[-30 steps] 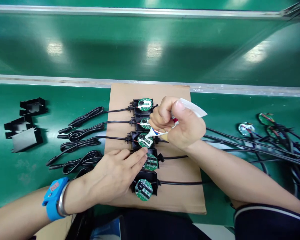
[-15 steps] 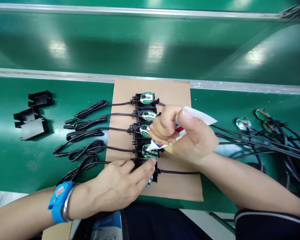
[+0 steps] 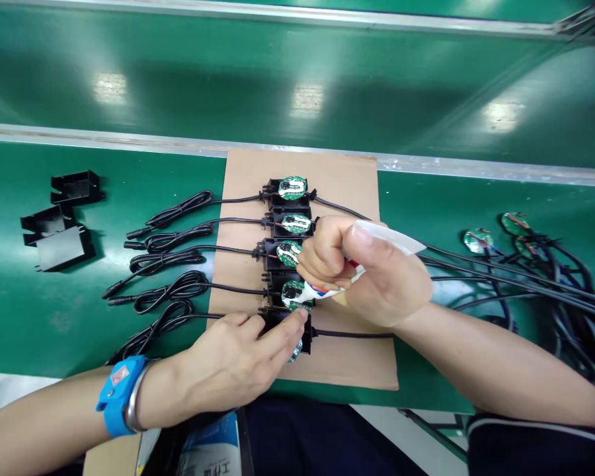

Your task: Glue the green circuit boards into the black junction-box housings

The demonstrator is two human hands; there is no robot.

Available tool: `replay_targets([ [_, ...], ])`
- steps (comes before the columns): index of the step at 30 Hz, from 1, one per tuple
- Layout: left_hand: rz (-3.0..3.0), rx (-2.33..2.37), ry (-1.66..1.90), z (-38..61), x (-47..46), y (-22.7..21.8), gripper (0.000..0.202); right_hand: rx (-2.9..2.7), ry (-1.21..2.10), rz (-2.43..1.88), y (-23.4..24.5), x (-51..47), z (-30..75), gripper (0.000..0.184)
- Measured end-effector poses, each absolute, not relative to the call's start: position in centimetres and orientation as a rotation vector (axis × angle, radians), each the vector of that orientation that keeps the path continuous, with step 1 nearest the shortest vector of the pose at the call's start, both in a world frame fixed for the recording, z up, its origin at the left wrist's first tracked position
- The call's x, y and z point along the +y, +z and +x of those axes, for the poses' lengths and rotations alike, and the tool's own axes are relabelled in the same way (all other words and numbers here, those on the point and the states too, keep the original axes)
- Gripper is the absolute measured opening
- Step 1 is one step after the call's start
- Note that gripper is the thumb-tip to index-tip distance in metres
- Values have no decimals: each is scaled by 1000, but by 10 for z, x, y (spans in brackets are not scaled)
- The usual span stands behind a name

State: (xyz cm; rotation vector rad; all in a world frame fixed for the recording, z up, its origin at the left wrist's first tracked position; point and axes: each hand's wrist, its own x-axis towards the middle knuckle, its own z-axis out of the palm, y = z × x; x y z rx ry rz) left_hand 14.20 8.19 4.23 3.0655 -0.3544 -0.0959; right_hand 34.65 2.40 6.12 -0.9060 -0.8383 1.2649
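A sheet of brown cardboard (image 3: 347,178) lies on the green bench and carries a column of several black housings, each with a round green circuit board, such as the top one (image 3: 292,188). My right hand (image 3: 371,274) is closed round a white glue tube (image 3: 394,237), its nozzle touching the fourth board (image 3: 293,291), where white paste shows. My left hand (image 3: 238,360) lies flat with fingers stretched out, fingertips pressing the nearest housing (image 3: 277,320) just below the nozzle. A blue wrist strap (image 3: 116,395) is on my left wrist.
Coiled black cables (image 3: 171,254) run left from the housings. A few loose black housing parts (image 3: 59,221) sit at the far left. More round boards with a tangle of cables (image 3: 535,264) lie at the right. A metal rail (image 3: 129,141) borders the conveyor behind.
The tube's nozzle has moved from the third board down to the fourth. My left hand has shifted down from the fourth housing to the nearest one. The view has tilted down slightly.
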Motion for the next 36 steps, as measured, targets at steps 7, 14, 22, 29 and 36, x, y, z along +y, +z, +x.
replay_targets([
  [7, 3056, -359, -97, 141, 82, 42, 58, -856, 1238, -947, 64, 13, 354, 43],
  [14, 3061, -367, -95, 142, 82, 42, 59, -851, 1193, -991, 60, 20, 359, 44],
  [22, 3058, -345, -100, 143, 82, 44, 58, -840, 1171, -972, 57, 30, 349, 47],
  [29, 3064, -357, -140, 135, 78, 45, 59, -887, 1107, -955, 56, 20, 361, 44],
  [36, 2830, -331, 225, 105, 57, 31, 39, -807, 1152, -966, 86, -20, 336, 44],
])
